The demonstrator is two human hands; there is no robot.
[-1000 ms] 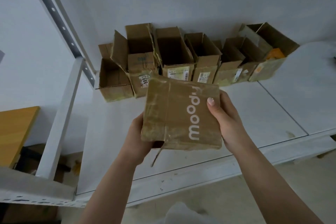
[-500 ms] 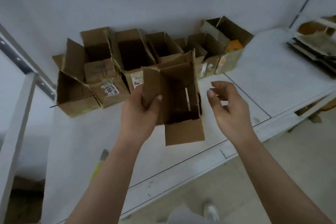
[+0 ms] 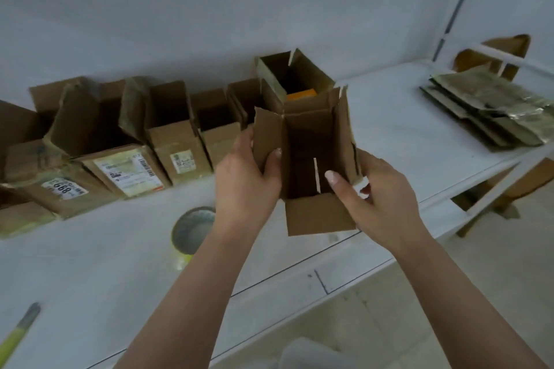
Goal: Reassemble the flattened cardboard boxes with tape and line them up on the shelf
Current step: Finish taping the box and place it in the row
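Holding an upright, open-topped brown cardboard box (image 3: 311, 159) at frame centre, left hand (image 3: 245, 180) and right hand (image 3: 374, 198) grip its walls; assembled boxes (image 3: 177, 141) line the white shelf (image 3: 389, 135), flattened cartons (image 3: 485, 111) remain upper right.

held box (image 3: 311, 159) before box row (image 3: 168, 129) | tape roll (image 3: 189, 231) left-front | flattened stack (image 3: 491, 111) right

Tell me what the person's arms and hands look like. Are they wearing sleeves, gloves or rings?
Both forearms are bare as far as the picture shows, so no sleeves. The left hand and right hand wear no gloves, and no rings, watch or bracelets can be seen. The thumbnails look pale and neatly trimmed, perhaps painted a light colour; the picture is too soft to be sure.
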